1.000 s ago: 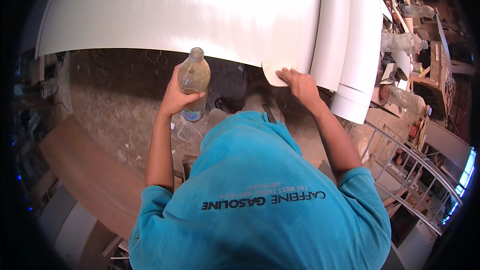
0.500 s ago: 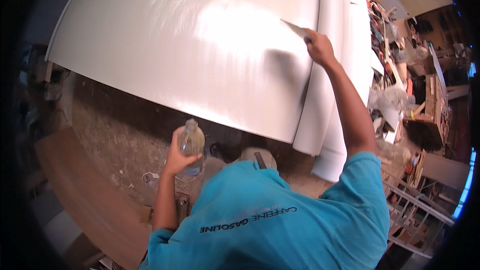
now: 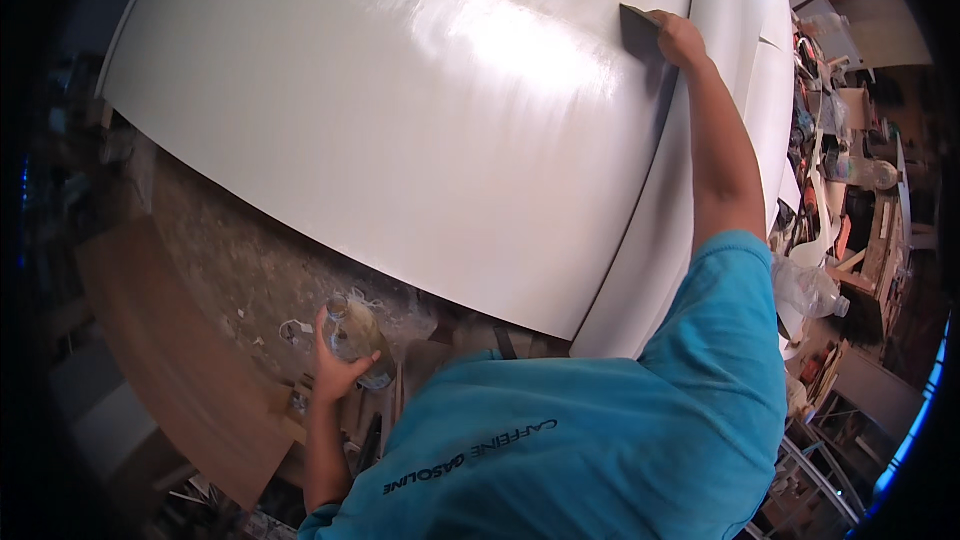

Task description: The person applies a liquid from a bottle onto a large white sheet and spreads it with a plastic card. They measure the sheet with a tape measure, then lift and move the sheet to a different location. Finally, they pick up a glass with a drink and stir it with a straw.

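my left hand [image 3: 338, 368] is wrapped round a bottle [image 3: 357, 335], the fingers gripping its left side and the thumb pressed on its right. the bottle is clear, with a yellowish tint inside, and its mouth points up toward me, leaning a little to the left. i hold it over the floor [image 3: 225, 250], below the near edge of a big white sheet [image 3: 350, 160] and apart from it. my right hand [image 3: 682, 42] is stretched far forward, its fingers closed on the right end of a flat scraper [image 3: 637, 32]. the scraper is over the far right part of the sheet, tilted with a dark face toward me; i cannot tell whether its edge touches the surface. a dark shadow [image 3: 663, 105] falls just below it, and a bright shine [image 3: 510, 40] spreads across the sheet to its left. along the right side of the sheet lies a white roll [image 3: 648, 270], under my outstretched right arm [image 3: 725, 155]. a curved brown board [image 3: 185, 360] lies at lower left, and a clear bottle [image 3: 808, 288] lies on its side to the right, beyond my blue shirt [image 3: 600, 430].
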`<state>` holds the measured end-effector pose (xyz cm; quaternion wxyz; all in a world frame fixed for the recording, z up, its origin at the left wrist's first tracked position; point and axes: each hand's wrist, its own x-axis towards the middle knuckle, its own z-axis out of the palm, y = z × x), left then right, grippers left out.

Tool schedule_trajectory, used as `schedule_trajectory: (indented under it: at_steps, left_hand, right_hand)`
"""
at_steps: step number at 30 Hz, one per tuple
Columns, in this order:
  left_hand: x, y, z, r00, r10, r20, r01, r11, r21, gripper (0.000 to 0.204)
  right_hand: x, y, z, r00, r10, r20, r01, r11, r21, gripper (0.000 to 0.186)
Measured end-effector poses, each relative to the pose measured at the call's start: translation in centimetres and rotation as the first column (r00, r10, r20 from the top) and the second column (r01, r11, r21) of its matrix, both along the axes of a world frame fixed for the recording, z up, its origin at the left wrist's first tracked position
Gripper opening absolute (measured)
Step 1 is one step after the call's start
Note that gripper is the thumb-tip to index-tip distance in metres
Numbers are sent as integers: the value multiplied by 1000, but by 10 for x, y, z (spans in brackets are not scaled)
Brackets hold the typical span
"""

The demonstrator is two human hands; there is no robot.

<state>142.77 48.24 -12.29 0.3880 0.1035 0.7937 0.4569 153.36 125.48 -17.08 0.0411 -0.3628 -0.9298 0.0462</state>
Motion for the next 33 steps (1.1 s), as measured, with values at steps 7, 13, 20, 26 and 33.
schedule_trajectory:
  at_steps: [7, 13, 20, 26, 33]
  left_hand:
    - [-18, 6, -7, 986, -153, -74, 157, 986, 61, 106]
    - [-30, 9, -9, 940, -315, -132, 338, 914, 227, 106]
    - [-30, -11, 4, 890, -436, -137, 457, 850, 263, 106]
    - [-26, -28, -1, 876, -476, -76, 471, 812, 344, 106]
    - [-32, -23, -6, 879, -467, -94, 466, 803, 371, 109]
  right_hand:
    - [58, -97, -6, 996, 81, 47, -77, 993, -87, 46]
    - [114, -265, 16, 997, 15, 73, 4, 968, -253, 44]
    - [170, -425, 18, 995, -58, 86, 87, 920, -381, 44]
    - [216, -530, -6, 984, 2, -178, -40, 978, -206, 31]
    - [215, -556, 45, 941, 154, -303, -253, 912, -323, 43]
